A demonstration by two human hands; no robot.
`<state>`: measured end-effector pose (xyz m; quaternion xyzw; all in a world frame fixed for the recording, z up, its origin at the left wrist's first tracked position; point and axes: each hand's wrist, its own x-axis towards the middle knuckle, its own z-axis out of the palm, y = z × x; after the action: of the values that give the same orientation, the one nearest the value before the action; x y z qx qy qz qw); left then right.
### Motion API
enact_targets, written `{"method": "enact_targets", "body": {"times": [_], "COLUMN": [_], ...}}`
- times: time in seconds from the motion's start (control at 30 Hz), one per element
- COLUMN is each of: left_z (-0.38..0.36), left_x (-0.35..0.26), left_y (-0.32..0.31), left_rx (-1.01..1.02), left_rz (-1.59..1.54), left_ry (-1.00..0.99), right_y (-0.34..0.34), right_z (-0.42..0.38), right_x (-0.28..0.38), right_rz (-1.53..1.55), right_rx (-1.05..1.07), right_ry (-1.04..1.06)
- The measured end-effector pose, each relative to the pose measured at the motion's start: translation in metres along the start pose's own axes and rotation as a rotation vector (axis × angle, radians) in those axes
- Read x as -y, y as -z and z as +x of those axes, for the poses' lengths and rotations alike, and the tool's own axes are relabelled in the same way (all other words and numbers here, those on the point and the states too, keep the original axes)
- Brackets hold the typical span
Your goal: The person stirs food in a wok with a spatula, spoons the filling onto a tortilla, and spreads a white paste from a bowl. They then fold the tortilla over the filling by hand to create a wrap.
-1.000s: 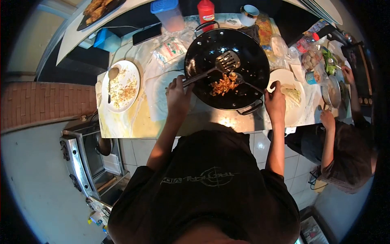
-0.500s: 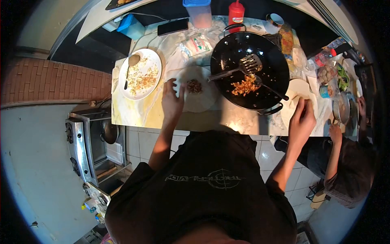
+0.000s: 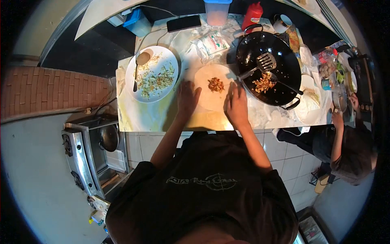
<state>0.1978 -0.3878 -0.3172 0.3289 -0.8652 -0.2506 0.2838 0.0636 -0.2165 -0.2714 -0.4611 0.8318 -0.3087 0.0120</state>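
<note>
A thin round wrapper point(image 3: 205, 99) lies flat on the marble-patterned table, with a small heap of reddish-brown filling point(image 3: 215, 84) near its middle. My left hand point(image 3: 188, 99) rests at the wrapper's left edge, fingers stretched forward and thumb apart. On the other side, my right hand point(image 3: 238, 103) lies along the right edge with its fingers extended. Whether the fingertips press on the wrapper cannot be made out. Right of it stands a black wok point(image 3: 280, 49) holding a slotted spatula point(image 3: 267, 62), a spoon point(image 3: 287, 85) and more filling point(image 3: 263, 83).
At left, a white plate point(image 3: 174, 67) carries chopped food and a spoon. Behind are a phone point(image 3: 183, 23), a plastic packet point(image 3: 213, 43) and a red squeeze bottle point(image 3: 252, 16). More wrappers point(image 3: 306, 110) lie right of the wok. Another person's hand point(image 3: 337, 120) works at far right.
My right hand has left the wrappers beside the wok and come to the right side of the filled wrapper. My left hand stays at the left side. The camera view has shifted.
</note>
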Motion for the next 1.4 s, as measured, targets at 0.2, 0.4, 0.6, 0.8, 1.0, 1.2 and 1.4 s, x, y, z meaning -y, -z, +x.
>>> {"method": "enact_targets", "body": {"times": [0.2,0.4,0.6,0.8,1.0,1.2,1.4], "left_z": [0.017,0.026,0.028,0.028,0.026,0.019,0.011], "left_x": [0.002,0.010,0.009,0.017,0.010,0.020,0.029], "left_y": [0.011,0.009,0.023,0.021,0.040,0.037,0.032], "left_rx": [0.121,0.071,0.138,0.125,0.087,0.102,0.227], "left_rz": [-0.114,-0.129,-0.320,-0.481,-0.528,-0.561,-0.514], "left_ry": [0.065,0.062,0.195,0.234,0.220,0.221,0.278], "right_y": [-0.026,-0.039,-0.039,-0.043,-0.041,-0.040,-0.046], "right_z": [0.015,0.018,0.018,0.021,0.018,0.011,0.014], "right_x": [0.012,0.018,0.018,0.008,0.017,0.033,0.017], "right_rz": [-0.101,-0.099,-0.354,-0.319,-0.129,0.231,0.402], "right_rx": [-0.186,-0.282,-0.236,-0.263,-0.280,-0.252,-0.316], "right_ry": [-0.223,-0.385,-0.476,-0.437,-0.319,-0.413,-0.560]}}
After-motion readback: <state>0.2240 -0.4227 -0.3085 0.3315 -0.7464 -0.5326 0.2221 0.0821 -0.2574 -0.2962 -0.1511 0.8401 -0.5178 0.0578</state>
